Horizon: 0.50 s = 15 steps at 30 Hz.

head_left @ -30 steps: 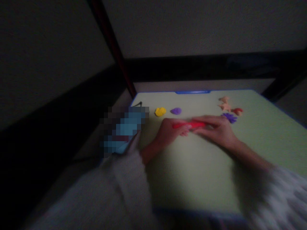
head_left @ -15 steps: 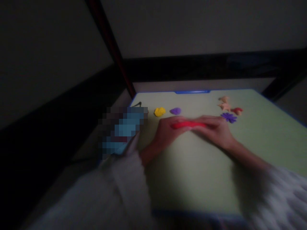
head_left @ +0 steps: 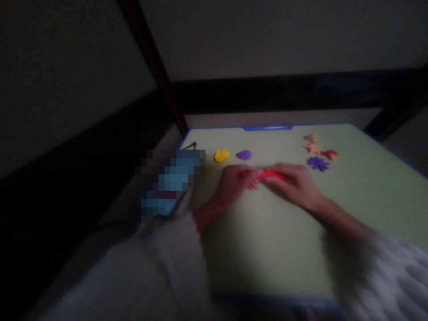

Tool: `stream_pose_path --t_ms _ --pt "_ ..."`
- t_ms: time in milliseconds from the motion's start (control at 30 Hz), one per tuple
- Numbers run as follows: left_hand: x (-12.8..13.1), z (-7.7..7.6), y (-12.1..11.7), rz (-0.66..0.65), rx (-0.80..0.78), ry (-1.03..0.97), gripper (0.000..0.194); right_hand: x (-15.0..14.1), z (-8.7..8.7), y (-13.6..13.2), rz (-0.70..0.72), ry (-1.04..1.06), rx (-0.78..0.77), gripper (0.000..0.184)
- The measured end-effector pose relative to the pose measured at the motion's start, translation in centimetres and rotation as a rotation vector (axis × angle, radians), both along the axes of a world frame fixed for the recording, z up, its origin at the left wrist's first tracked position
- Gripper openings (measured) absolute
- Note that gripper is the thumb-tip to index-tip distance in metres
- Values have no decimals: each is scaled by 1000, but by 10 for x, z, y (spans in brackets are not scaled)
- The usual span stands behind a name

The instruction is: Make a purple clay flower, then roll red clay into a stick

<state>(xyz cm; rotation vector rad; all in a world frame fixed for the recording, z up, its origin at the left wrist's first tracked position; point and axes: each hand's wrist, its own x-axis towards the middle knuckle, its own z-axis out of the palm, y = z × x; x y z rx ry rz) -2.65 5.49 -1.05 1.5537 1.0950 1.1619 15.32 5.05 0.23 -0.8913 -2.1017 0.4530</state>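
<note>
A strip of red modelling clay (head_left: 272, 174) stretches between my two hands, just above the pale tabletop. My left hand (head_left: 236, 180) is closed around its left end, with the thumb laid across it. On the other end, my right hand (head_left: 297, 180) grips with bent fingers. Beyond the left hand lie a yellow clay lump (head_left: 222, 155) and a smaller purple clay lump (head_left: 244, 154). Close to the right hand is a purple flower-like clay piece (head_left: 318, 164). The fingertips are blurred in the dim light.
Peach-coloured clay pieces (head_left: 312, 148) and a red-topped clay piece (head_left: 331, 154) lie at the far right of the blue-edged table (head_left: 267, 249). A pixelated blue object (head_left: 177, 176) stands by the left edge. Behind the table runs a dark rail (head_left: 274, 96).
The left thumb has shifted over the red clay, and reddish fingertips now show beneath it. The middle of the strip is more covered. The other clay pieces stay put.
</note>
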Motion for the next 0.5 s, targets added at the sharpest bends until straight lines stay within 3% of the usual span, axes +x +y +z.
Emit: stream_pose_path --t_ms 267,500 --pt "-2 -4 2 17 19 30 11 2 -4 2 -35 -12 -98 28" --pt "0 1 -1 1 -21 5 19 2 1 1 5 -16 27 26"
